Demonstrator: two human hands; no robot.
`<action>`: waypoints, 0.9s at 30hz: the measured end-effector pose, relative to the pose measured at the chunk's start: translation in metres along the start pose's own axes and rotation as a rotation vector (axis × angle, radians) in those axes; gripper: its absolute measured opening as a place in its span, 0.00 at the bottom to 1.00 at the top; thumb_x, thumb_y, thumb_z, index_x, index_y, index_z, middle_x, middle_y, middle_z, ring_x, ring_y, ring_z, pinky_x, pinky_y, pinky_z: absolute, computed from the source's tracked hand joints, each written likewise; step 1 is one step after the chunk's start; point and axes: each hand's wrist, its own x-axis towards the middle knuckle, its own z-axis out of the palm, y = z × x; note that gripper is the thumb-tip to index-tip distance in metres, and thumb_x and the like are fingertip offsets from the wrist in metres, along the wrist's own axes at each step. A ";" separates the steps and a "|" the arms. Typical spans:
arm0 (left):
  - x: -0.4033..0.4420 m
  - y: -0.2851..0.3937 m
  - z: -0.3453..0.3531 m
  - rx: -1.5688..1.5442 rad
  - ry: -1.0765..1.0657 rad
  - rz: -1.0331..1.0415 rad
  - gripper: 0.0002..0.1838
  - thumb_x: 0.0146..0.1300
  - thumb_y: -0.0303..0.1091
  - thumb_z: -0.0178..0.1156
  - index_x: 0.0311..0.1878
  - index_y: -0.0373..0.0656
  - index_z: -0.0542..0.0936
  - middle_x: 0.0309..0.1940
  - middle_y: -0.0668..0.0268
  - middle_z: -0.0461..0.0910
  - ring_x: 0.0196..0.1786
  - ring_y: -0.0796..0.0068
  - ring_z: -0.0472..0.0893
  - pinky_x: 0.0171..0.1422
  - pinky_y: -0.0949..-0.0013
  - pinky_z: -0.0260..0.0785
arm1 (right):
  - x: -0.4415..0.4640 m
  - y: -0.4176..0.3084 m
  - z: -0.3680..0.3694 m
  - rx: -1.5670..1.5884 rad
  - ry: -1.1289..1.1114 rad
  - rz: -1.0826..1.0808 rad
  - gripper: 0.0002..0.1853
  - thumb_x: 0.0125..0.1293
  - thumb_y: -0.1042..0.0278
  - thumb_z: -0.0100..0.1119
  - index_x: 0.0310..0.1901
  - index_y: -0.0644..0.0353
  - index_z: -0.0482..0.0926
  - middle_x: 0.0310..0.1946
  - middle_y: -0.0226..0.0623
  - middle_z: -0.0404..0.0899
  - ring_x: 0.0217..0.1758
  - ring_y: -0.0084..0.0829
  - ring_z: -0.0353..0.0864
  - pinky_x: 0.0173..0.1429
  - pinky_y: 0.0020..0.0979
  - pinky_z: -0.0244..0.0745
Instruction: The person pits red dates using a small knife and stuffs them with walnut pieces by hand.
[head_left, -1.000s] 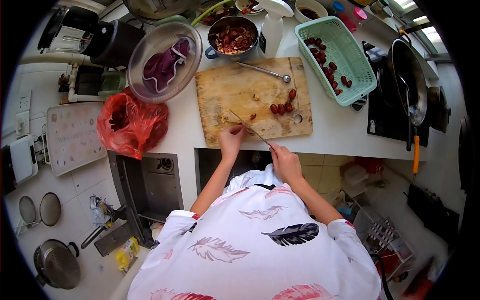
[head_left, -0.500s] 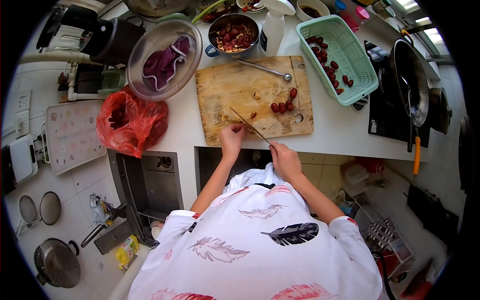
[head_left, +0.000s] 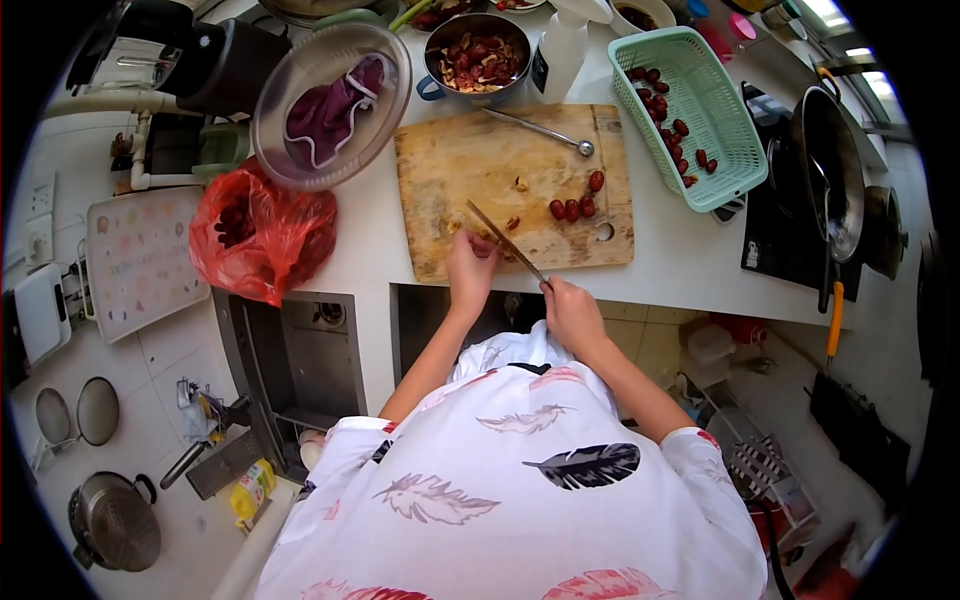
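Note:
In my right hand (head_left: pixel 573 312) is the handle of a knife (head_left: pixel 507 240), whose blade slants up and left over the near edge of the wooden cutting board (head_left: pixel 460 165). Beside the blade, my left hand (head_left: pixel 471 270) is closed at the board's near edge; its fingertips pinch something too small to make out. Small cut bits (head_left: pixel 513 223) lie around the blade. Several whole red dates (head_left: pixel 572 210) sit on the board's right side. A thin metal tool with a round end (head_left: pixel 584 147) rests along its far edge.
Behind the board stand a pot of cut dates (head_left: pixel 433 84) and a white spray bottle (head_left: pixel 556 62). A green basket (head_left: pixel 735 165) holds more dates. Left are a plastic basin (head_left: pixel 268 130) with a purple cloth, a red bag (head_left: pixel 290 240) and a sink (head_left: pixel 310 365). A wok (head_left: pixel 845 215) sits right.
The view has shifted slightly. My left hand has moved a little farther onto the board, close to the knife blade. My right hand keeps its hold on the knife.

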 end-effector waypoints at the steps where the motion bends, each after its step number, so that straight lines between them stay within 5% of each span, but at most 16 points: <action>1: 0.000 0.000 0.000 0.000 0.004 -0.006 0.13 0.48 0.21 0.63 0.28 0.36 0.66 0.23 0.61 0.78 0.26 0.76 0.78 0.30 0.75 0.70 | 0.000 -0.001 -0.001 0.000 -0.007 -0.003 0.08 0.61 0.70 0.48 0.29 0.66 0.68 0.21 0.52 0.74 0.25 0.52 0.74 0.30 0.46 0.69; 4: 0.001 0.002 0.000 0.030 0.001 0.023 0.12 0.47 0.21 0.63 0.29 0.35 0.66 0.21 0.57 0.76 0.25 0.65 0.79 0.29 0.70 0.69 | 0.006 -0.005 -0.003 0.008 -0.015 -0.014 0.08 0.61 0.69 0.48 0.30 0.66 0.69 0.20 0.53 0.74 0.25 0.53 0.74 0.30 0.46 0.69; 6: 0.001 0.007 -0.001 0.069 -0.012 0.029 0.12 0.48 0.22 0.62 0.28 0.35 0.67 0.21 0.59 0.77 0.25 0.73 0.79 0.30 0.74 0.70 | 0.010 -0.009 -0.001 -0.003 -0.022 0.008 0.08 0.61 0.69 0.48 0.29 0.66 0.69 0.19 0.54 0.74 0.25 0.53 0.74 0.30 0.46 0.70; 10: -0.005 0.018 0.000 0.206 -0.012 0.075 0.11 0.48 0.22 0.61 0.29 0.35 0.67 0.20 0.59 0.77 0.25 0.72 0.79 0.30 0.73 0.70 | 0.028 -0.021 0.004 -0.025 0.026 -0.027 0.09 0.61 0.68 0.49 0.28 0.66 0.70 0.18 0.55 0.73 0.25 0.53 0.75 0.31 0.47 0.70; 20: 0.001 0.003 -0.001 -0.219 -0.075 -0.136 0.11 0.52 0.22 0.61 0.31 0.37 0.66 0.24 0.62 0.78 0.28 0.78 0.79 0.31 0.77 0.71 | 0.017 0.013 -0.033 0.311 0.130 0.105 0.11 0.61 0.68 0.51 0.28 0.69 0.72 0.18 0.53 0.73 0.22 0.51 0.73 0.25 0.39 0.67; 25: 0.007 0.013 -0.008 -0.391 -0.129 -0.144 0.08 0.54 0.21 0.59 0.35 0.34 0.70 0.26 0.63 0.78 0.30 0.78 0.79 0.36 0.78 0.73 | 0.007 0.029 -0.039 0.443 0.251 0.150 0.12 0.60 0.67 0.54 0.31 0.71 0.75 0.13 0.43 0.71 0.14 0.27 0.67 0.22 0.30 0.62; 27: 0.014 0.024 -0.013 -0.424 -0.153 -0.120 0.08 0.54 0.20 0.59 0.37 0.33 0.72 0.27 0.63 0.78 0.31 0.78 0.79 0.38 0.78 0.73 | 0.002 0.029 -0.045 0.436 0.285 0.148 0.12 0.60 0.67 0.54 0.31 0.71 0.74 0.13 0.43 0.70 0.14 0.26 0.66 0.21 0.30 0.62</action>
